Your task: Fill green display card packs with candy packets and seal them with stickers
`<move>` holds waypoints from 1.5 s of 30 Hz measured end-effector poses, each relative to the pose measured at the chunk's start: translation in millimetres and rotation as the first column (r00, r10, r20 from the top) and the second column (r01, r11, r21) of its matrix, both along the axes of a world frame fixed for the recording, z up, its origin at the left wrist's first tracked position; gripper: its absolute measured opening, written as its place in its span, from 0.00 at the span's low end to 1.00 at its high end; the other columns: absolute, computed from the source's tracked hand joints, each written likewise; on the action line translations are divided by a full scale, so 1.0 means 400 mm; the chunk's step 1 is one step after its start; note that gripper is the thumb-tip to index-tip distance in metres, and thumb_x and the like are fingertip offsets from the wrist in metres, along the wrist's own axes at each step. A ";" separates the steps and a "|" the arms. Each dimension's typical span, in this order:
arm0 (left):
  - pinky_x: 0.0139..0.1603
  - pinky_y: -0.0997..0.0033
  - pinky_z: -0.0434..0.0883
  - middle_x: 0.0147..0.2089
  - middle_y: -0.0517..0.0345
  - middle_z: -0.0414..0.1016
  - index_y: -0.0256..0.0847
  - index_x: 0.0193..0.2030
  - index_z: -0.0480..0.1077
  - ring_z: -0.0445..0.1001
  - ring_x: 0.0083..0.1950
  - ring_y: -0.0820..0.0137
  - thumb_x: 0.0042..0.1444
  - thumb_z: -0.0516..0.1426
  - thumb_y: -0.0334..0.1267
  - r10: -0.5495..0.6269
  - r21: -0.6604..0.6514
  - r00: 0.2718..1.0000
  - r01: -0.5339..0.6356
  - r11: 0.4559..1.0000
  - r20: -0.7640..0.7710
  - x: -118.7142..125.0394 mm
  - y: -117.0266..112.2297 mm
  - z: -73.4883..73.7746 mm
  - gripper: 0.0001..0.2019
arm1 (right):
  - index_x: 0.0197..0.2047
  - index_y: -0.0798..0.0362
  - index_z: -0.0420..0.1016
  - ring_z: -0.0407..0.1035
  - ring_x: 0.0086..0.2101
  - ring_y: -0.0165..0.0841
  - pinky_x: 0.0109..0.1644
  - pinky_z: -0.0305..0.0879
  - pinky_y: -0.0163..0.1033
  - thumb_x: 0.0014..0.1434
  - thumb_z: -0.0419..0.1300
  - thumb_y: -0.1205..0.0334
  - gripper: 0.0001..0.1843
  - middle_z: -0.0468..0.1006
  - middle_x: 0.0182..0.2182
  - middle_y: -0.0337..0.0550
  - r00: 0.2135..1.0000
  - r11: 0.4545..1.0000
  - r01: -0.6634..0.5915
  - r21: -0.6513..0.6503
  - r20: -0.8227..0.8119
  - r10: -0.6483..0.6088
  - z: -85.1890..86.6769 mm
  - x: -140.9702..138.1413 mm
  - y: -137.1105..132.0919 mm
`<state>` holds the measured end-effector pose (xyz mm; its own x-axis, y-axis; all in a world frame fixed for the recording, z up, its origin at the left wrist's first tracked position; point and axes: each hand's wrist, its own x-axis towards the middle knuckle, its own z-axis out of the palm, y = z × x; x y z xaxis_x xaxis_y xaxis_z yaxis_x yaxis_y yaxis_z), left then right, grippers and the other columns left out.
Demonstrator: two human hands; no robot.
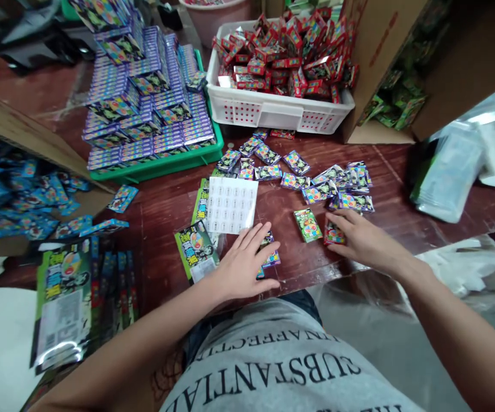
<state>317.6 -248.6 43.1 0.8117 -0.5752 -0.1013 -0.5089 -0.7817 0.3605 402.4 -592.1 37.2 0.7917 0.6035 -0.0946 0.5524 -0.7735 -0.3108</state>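
The table (157,229) carries the green tray (213,150) and the white basket (268,115). At the near edge, the left hand (239,264) lies palm down, fingers spread, over a purple box (273,256) and a blue box (260,273); no grip is evident. The right hand (361,241) is partly closed, with the red box (333,233) between thumb and fingers. The green box (308,225) lies just beside, untouched. The step in hand appears to be handling single boxes; moving the red box calls for a firm two-sided pinch. The left palm hides the covered boxes' extent; grip firmness and fine print cannot be determined.
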 end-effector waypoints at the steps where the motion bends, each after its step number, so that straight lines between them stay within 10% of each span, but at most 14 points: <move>1: 0.76 0.42 0.45 0.79 0.40 0.40 0.41 0.72 0.58 0.42 0.79 0.47 0.53 0.62 0.64 0.019 0.012 1.000 -0.019 1.000 -0.004 -0.010 0.015 0.003 0.46 | 0.70 0.54 0.59 0.70 0.55 0.53 0.59 0.70 0.58 0.62 0.62 0.50 0.37 0.64 0.61 0.60 1.000 1.000 0.024 0.014 -0.016 -0.024 0.016 0.002 -0.004; 8: 0.71 0.49 0.55 0.74 0.44 0.57 0.42 0.76 0.47 0.57 0.72 0.50 0.52 0.64 0.57 0.167 0.044 0.982 -0.163 0.986 -0.087 -0.060 0.084 0.008 0.51 | 0.72 0.48 0.47 0.62 0.63 0.50 0.65 0.66 0.55 0.57 0.64 0.57 0.45 0.61 0.64 0.55 0.961 0.896 -0.125 0.425 -0.172 0.216 0.052 -0.030 0.144; 18: 0.67 0.49 0.58 0.76 0.45 0.53 0.39 0.77 0.41 0.60 0.67 0.49 0.52 0.64 0.57 0.226 -0.005 0.971 -0.227 0.974 -0.074 -0.047 0.046 -0.021 0.53 | 0.76 0.53 0.44 0.44 0.71 0.57 0.74 0.33 0.69 0.51 0.64 0.28 0.63 0.54 0.72 0.59 0.913 0.914 -0.399 0.074 0.132 0.387 -0.033 0.007 0.222; 25: 0.68 0.48 0.58 0.75 0.43 0.55 0.40 0.77 0.42 0.60 0.69 0.48 0.51 0.65 0.58 0.275 -0.030 0.958 -0.278 0.960 -0.087 -0.064 0.029 0.000 0.55 | 0.77 0.54 0.37 0.54 0.68 0.52 0.73 0.47 0.62 0.55 0.56 0.25 0.62 0.58 0.71 0.59 0.845 0.832 -0.535 0.147 0.079 0.530 -0.077 -0.032 0.290; 32: 0.76 0.45 0.41 0.78 0.56 0.48 0.53 0.76 0.49 0.46 0.78 0.56 0.59 0.56 0.29 -0.017 0.239 0.999 0.026 0.971 -0.039 -0.097 0.266 0.111 0.40 | 0.74 0.49 0.51 0.57 0.66 0.54 0.71 0.45 0.67 0.60 0.51 0.25 0.51 0.61 0.70 0.51 0.796 0.795 -0.600 0.088 0.163 0.583 -0.072 -0.057 0.343; 37: 0.77 0.52 0.42 0.72 0.61 0.63 0.56 0.71 0.58 0.52 0.76 0.66 0.66 0.47 0.26 -0.235 0.287 0.967 0.255 0.924 -0.102 -0.077 0.286 0.112 0.29 | 0.70 0.50 0.62 0.64 0.59 0.52 0.62 0.59 0.60 0.65 0.50 0.32 0.40 0.66 0.67 0.51 0.777 0.800 -0.600 0.008 0.244 0.580 -0.088 -0.084 0.356; 40: 0.73 0.47 0.47 0.64 0.48 0.71 0.46 0.68 0.62 0.63 0.69 0.55 0.63 0.59 0.42 -0.068 0.295 0.998 0.067 0.953 -0.006 -0.094 0.248 0.109 0.27 | 0.70 0.51 0.62 0.63 0.58 0.52 0.61 0.59 0.59 0.66 0.51 0.34 0.39 0.66 0.67 0.51 0.815 0.844 -0.536 0.038 0.284 0.505 -0.089 -0.098 0.334; 45: 0.59 0.47 0.62 0.60 0.38 0.68 0.36 0.67 0.61 0.66 0.58 0.45 0.40 0.68 0.67 0.365 0.279 0.927 -0.375 0.884 0.089 -0.163 0.190 0.038 0.53 | 0.70 0.52 0.59 0.62 0.57 0.52 0.59 0.59 0.58 0.66 0.53 0.36 0.38 0.68 0.65 0.53 0.901 0.924 -0.362 0.123 0.299 0.314 -0.084 -0.117 0.339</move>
<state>252.6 -172.5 58.3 0.9656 -0.1824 -0.1852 -0.1699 -0.9821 0.0817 355.7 -456.4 3.5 0.5174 0.8266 0.2215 0.8519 -0.4731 -0.2246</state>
